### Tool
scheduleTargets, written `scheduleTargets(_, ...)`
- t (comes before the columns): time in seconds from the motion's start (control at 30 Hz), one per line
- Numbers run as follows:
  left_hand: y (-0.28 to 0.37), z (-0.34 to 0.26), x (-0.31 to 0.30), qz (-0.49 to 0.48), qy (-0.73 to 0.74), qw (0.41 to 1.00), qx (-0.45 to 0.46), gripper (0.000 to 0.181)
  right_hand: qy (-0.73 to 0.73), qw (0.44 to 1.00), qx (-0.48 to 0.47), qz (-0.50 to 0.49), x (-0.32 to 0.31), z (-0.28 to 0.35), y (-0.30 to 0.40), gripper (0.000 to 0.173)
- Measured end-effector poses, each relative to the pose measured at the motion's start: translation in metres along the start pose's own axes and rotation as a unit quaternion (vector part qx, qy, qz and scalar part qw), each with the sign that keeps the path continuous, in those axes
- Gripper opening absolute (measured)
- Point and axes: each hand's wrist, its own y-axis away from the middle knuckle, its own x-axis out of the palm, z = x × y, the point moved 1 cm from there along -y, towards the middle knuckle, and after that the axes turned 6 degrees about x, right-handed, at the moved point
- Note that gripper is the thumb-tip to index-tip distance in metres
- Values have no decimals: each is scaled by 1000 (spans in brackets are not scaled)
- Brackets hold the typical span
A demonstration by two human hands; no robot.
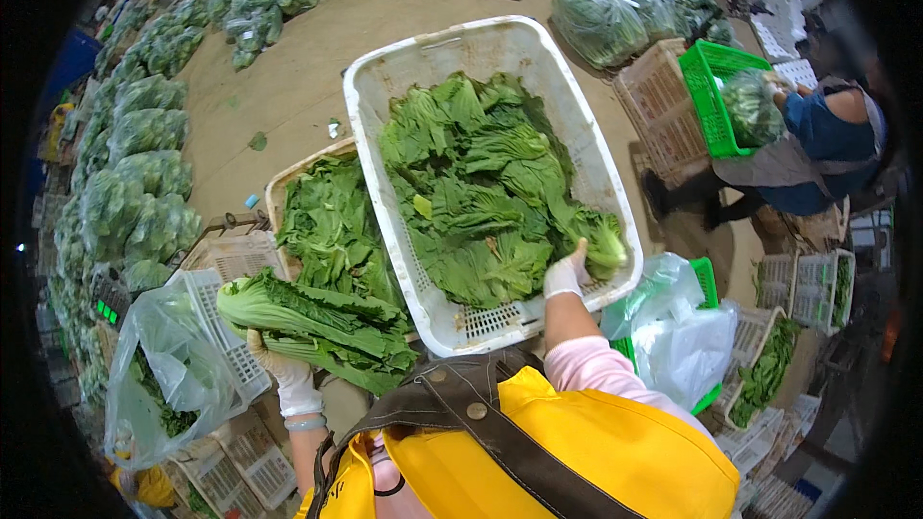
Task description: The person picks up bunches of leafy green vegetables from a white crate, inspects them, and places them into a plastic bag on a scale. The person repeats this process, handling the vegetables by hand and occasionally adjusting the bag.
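Observation:
My left hand (277,367), in a pale glove, holds a large head of leafy greens (317,324) with its pale stem end pointing left. The gloved fingers of my right hand (567,270) are around another head of greens (602,245) at the near right corner of a white plastic crate (353,104). Many loose green leaves (476,187) lie inside this crate. Below and left of it, a second crate (274,191) is full of leaves, partly hidden by the white one.
An open clear plastic bag (169,375) with greens hangs at a crate on the left. Plastic bags (685,346) lie over a green crate at right. Bagged greens (148,180) line the floor's edges. A co-worker (815,137) handles a bag at a green basket (714,108).

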Motion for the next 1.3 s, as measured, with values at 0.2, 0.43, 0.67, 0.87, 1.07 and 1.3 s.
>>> scheduleTargets(0.2, 13, -7, 9, -35, -46, 997, 44, 48, -14, 994, 78, -71, 25, 23, 13, 78)
scheduleTargets(0.43, 29, 0, 15, -32, -56, 996, 56, 52, -57, 989, 132, 39, 39, -7, -52, 74)
scheduleTargets(0.67, 42, -10, 10, 17, -157, 981, 115, 74, 18, 990, 0, 142, -3, 12, -11, 83)
scheduleTargets(0.87, 39, -21, 64, 74, -159, 959, 223, 86, 20, 830, -272, 486, -20, 49, 17, 59)
scheduleTargets(1.07, 47, -41, 2, 8, -125, 967, 223, 73, 152, 522, -348, 764, -71, 80, 182, 55)
scheduleTargets(1.3, 82, -89, -44, -24, -111, 958, 265, 60, 220, 81, -519, 822, -181, -23, 382, 66)
